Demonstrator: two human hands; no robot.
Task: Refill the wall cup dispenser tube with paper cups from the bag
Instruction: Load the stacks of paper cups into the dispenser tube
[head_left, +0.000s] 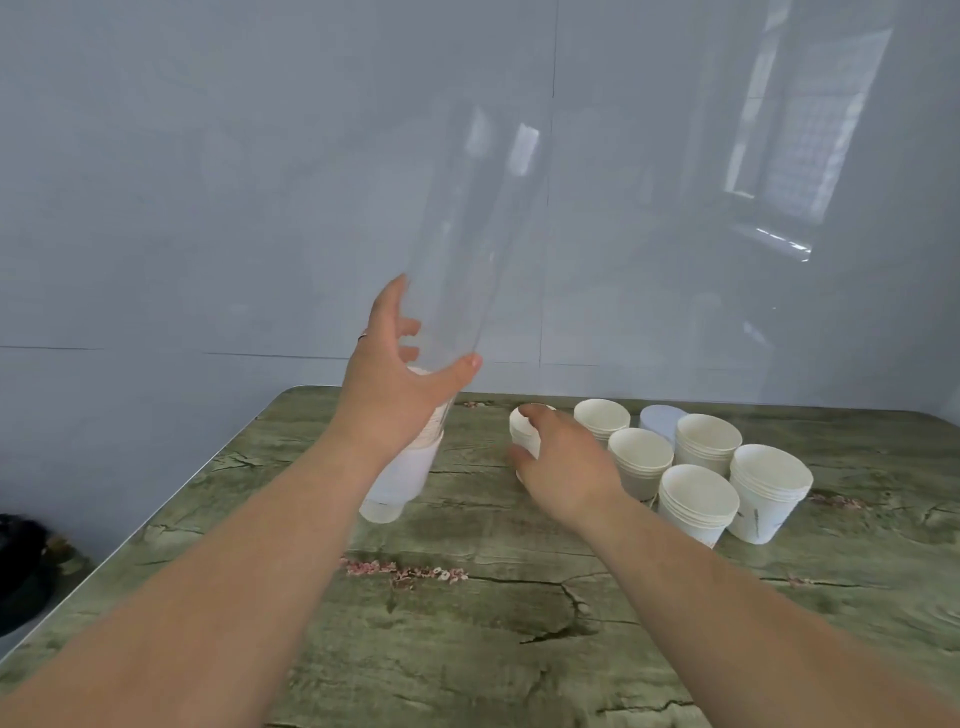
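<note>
My left hand (400, 384) grips a clear dispenser tube (475, 234) near its lower end and holds it tilted, top leaning right, above the table. White paper cups (402, 475) fill the tube's bottom and one pokes out below my wrist. My right hand (563, 462) wraps around a short stack of white paper cups (524, 431) on the table. To its right stand several more stacks of paper cups (698, 499), open ends up. No bag is visible.
The table (467, 623) has a green wood-grain top with a metal rim along its left edge. A pale glossy wall (208, 182) rises right behind it. A dark object (21, 551) lies on the floor at far left.
</note>
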